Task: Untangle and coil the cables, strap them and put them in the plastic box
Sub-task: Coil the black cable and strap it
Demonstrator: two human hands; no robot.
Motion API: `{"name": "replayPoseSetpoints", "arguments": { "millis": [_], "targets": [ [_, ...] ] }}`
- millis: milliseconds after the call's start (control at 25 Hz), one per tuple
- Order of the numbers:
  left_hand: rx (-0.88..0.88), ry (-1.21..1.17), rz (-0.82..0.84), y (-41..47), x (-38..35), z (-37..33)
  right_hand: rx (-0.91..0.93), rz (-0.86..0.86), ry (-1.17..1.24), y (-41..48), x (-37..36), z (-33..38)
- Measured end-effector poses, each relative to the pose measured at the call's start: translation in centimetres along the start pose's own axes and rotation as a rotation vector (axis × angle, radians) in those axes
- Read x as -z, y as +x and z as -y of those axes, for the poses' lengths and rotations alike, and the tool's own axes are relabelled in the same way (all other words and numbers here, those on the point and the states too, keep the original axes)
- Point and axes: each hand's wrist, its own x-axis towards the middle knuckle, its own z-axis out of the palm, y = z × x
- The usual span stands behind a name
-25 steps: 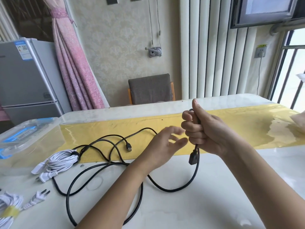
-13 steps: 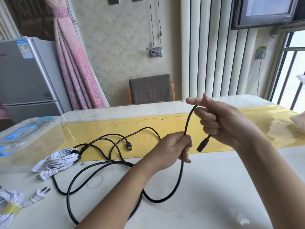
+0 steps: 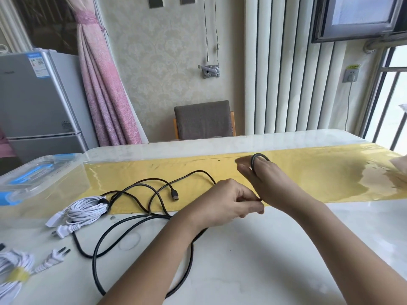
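The right grip [image 3: 262,181] hovers over the yellow strip [image 3: 319,179] of the bench [image 3: 253,260] and holds the black cable [image 3: 93,264], one small turn of which arches over its fingers; those fingers are blurred. Just beside it, toward the person, the left grip [image 3: 229,203] pinches the same cable between thumb and fingertips, the two hands almost touching. From there the cable runs under the left forearm and sprawls in loose, crossing loops over the bench's white top and the strip's near edge, its USB plug [image 3: 175,195] lying free on the yellow. To the left of the loops lies a white cable bundle [image 3: 88,209], coiled and bound by a dark strap, its plugs pointing toward the near left. At the near left corner lies a second white bundle [image 3: 15,267] with a yellow strap [image 3: 19,275], its plug beside it. The plastic box [image 3: 37,172], clear with blue clips and its lid on, stands at the bench's far left end, well apart from both hands. A chair [image 3: 203,119] stands beyond the bench's far edge.
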Motion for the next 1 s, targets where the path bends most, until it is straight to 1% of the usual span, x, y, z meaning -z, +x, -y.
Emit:
{"name": "replayPoseSetpoints", "arguments": {
  "millis": [40,160,200,240,360,400,440,520,560,600,640,680,720,800,840,920,960,1000],
  "targets": [
    [0.009,-0.032,-0.011,-0.2,0.8,-0.1,-0.015,0.041,0.082,0.0,0.1,0.2],
    [0.008,-0.159,-0.141,-0.8,3.6,0.2,-0.112,0.143,0.361,-0.2,0.7,0.8],
    [0.0,-0.206,-0.181,-1.1,4.5,0.6,-0.128,0.219,0.437,-0.3,0.9,0.8],
    [-0.007,-0.26,-0.223,-1.3,5.3,0.9,-0.125,0.333,0.5,-0.4,1.0,0.7],
    [-0.022,-0.451,-0.4,-2.0,7.5,2.3,-0.038,0.815,0.653,-0.7,0.2,0.6],
    [-0.02,-0.503,-0.469,-2.1,8.1,2.9,-0.002,0.927,0.733,-0.8,-0.3,0.7],
    [-0.017,-0.526,-0.535,-1.9,8.3,3.6,0.047,0.99,0.856,-0.9,-0.7,0.8],
    [-0.003,-0.473,-0.65,-1.3,8.1,4.9,0.148,1.046,1.237,-0.8,-1.3,1.1],
    [0.004,-0.42,-0.705,-0.9,7.8,5.3,0.139,1.044,1.455,-0.5,-1.4,1.1],
    [0.01,-0.369,-0.769,-0.5,7.7,5.7,0.069,1.025,1.638,-0.2,-1.3,0.9],
    [0.012,-0.33,-0.837,-0.3,7.7,6.1,-0.023,0.97,1.74,0.2,-1.0,0.5],
    [0.003,-0.301,-0.898,-0.2,7.8,6.3,-0.077,0.916,1.773,0.5,-0.9,0.2],
    [-0.013,-0.271,-0.939,-0.1,7.9,6.4,-0.076,0.911,1.77,0.6,-0.8,-0.1],
    [-0.039,-0.201,-0.941,0.2,7.1,6.3,0.038,1.02,1.788,0.5,-1.0,0.0],
    [-0.043,-0.174,-0.916,0.5,6.4,6.2,0.09,1.068,1.794,0.2,-1.0,0.3],
    [-0.025,-0.136,-0.837,1.2,4.8,6.2,0.201,1.107,1.771,-0.4,-1.0,1.0],
    [0.0,-0.106,-0.777,1.5,4.0,6.3,0.228,1.085,1.792,-0.5,-0.7,1.2],
    [0.025,-0.073,-0.698,1.7,3.4,6.3,0.213,1.018,1.846,-0.5,-0.2,1.4]
  ]
}}
